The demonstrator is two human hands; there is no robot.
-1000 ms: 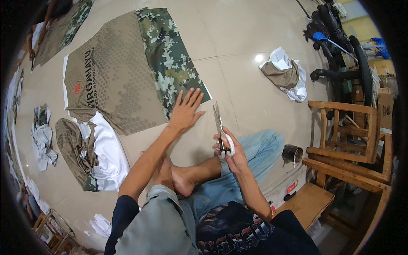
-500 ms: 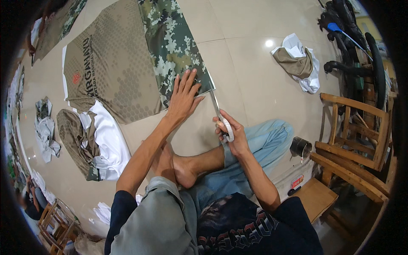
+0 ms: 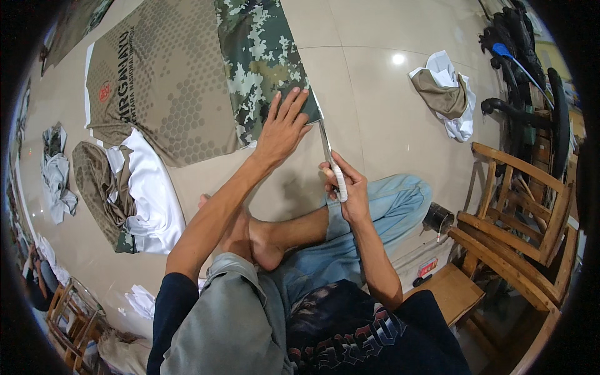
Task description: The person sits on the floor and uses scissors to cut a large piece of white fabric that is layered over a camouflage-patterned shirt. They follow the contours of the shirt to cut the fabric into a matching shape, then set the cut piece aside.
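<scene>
1. The camouflage cloth [image 3: 262, 62] lies flat on the tiled floor [image 3: 375, 106], and everything else sits around it.
2. The left hand [image 3: 281, 128] is pressed palm-down on the near corner of that cloth, fingers spread and pointing away from the person, gripping nothing; the forearm runs straight out from the body.
3. The right hand [image 3: 347, 187], just off the cloth's near corner, is clenched around the white-wrapped handle of a long knife [image 3: 330, 159], wrist bent up.
4. The blade points toward the cloth's corner, its tip right at the edge beside the left fingertips; whether it touches the fabric I cannot tell.
5. A tan patterned shirt panel [image 3: 162, 87] lies alongside the cloth, overlapping it on the far side from the knife.
6. A wooden chair [image 3: 519, 212] stands well away from the cloth, beyond the person's bent knee.
</scene>
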